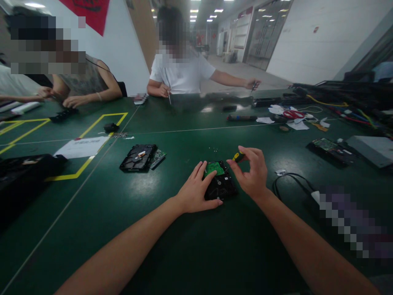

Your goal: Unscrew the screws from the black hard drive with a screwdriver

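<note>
A black hard drive [221, 187] with a green circuit board [215, 168] lies on the dark green table. Across its left side my left hand [198, 190] rests with fingers spread, touching the drive and its near edge. My right hand [251, 172] pinches a small yellow-and-black screwdriver [237, 156] at the drive's upper right corner; its tip is too fine to make out. Several tiny screws [215, 149] are scattered just beyond the drive. Farther left sits another hard drive [138, 157], with a loose circuit board [158, 157] leaning at its right side.
To the right are another drive [331, 150], a grey metal box [373, 149] and a black cable [290, 175]. A paper sheet [82, 147] and a black case [27, 180] lie left. Across the table a person in a white shirt [184, 73] holds thin tools; others sit at far left.
</note>
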A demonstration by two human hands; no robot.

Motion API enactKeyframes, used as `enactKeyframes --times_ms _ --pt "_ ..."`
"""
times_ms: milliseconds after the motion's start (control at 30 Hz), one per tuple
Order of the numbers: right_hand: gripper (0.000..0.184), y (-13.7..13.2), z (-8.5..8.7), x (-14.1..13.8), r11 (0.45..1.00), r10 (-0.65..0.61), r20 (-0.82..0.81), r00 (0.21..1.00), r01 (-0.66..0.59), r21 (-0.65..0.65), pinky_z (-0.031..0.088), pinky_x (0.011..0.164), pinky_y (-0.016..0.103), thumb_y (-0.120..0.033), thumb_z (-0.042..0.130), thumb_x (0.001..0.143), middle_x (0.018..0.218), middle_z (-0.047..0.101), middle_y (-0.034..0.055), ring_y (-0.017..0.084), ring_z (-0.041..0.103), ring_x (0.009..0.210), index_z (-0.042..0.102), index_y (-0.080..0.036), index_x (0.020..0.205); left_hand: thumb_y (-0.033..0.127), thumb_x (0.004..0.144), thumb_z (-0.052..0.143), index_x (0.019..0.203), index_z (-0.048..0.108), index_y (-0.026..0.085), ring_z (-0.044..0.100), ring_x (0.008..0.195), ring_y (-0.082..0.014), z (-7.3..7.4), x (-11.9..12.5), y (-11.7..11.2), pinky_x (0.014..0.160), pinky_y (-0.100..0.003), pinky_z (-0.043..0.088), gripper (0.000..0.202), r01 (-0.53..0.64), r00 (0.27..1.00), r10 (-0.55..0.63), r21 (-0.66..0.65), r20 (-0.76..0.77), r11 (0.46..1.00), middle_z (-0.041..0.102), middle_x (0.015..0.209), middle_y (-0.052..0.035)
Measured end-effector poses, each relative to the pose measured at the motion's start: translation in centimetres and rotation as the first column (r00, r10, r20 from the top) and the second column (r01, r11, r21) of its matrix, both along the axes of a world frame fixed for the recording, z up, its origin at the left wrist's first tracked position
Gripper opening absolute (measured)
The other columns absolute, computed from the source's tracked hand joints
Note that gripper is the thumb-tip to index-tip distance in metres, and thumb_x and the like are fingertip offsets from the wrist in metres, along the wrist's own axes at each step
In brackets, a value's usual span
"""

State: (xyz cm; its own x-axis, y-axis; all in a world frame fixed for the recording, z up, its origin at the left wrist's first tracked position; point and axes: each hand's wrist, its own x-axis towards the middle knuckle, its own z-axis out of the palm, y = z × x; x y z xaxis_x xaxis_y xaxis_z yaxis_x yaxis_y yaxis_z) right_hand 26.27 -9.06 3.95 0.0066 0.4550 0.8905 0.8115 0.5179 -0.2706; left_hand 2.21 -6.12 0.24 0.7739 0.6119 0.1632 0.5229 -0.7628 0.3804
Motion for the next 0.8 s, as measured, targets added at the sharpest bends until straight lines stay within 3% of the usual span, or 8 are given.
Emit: enactKeyframes --times_ms 233,500,667,800 --pt "0.058 0.06 -0.5 -0.23 0.986 0.125 -0.059 0.99 -0.131 -0.103 0.065 0.089 0.045 -0.018 0.06 0.101 0.136 0.065 0.012 0.024 0.073 0.1 0.042 -0.029 0.156 0.084 0.08 0.063 0.164 0.034 0.02 -0.004 0.163 -0.0446 0.17 0.01 -0.08 0.128 -0.066 0.022 0.109 -0.004 1.0 0.004 -0.001 -0.01 1.0 0.002 0.176 -0.0197" --pt "0.054 -0.09 0.15 0.03 1.0 0.014 0.005 1.0 -0.014 -0.028 0.064 0.075 0.041 -0.027 0.076 0.094 0.117 0.066 0.0086 0.023 0.067 0.092 0.054 -0.029 0.143 0.086 0.08 0.061 0.163 0.036 0.018 -0.003 0.163 -0.045 0.27 -0.03 -0.02 0.129 -0.064 0.022 0.11 -0.002 1.0 0.002 -0.001 -0.01 1.0 0.001 0.176 -0.0204" --pt "0.052 -0.15 -0.02 -0.16 0.997 0.028 -0.005 1.0 -0.029 -0.07 0.065 0.088 0.047 -0.024 0.065 0.1 0.127 0.068 0.0106 0.026 0.07 0.106 0.05 -0.03 0.15 0.085 0.08 0.062 0.163 0.036 0.019 -0.002 0.163 -0.0459 0.22 -0.09 -0.06 0.128 -0.065 0.023 0.109 -0.004 1.0 0.004 -0.007 -0.003 1.0 0.001 0.176 -0.0197" --pt "0.058 -0.07 -0.7 -0.33 0.988 0.06 -0.052 0.997 -0.067 -0.141 0.063 0.097 0.049 -0.023 0.055 0.105 0.143 0.064 0.012 0.025 0.074 0.108 0.036 -0.03 0.16 0.083 0.08 0.064 0.163 0.035 0.02 -0.002 0.163 -0.0454 0.24 -0.02 -0.09 0.128 -0.065 0.022 0.108 -0.009 1.0 0.009 -0.004 0.002 1.0 0.002 0.177 -0.018"
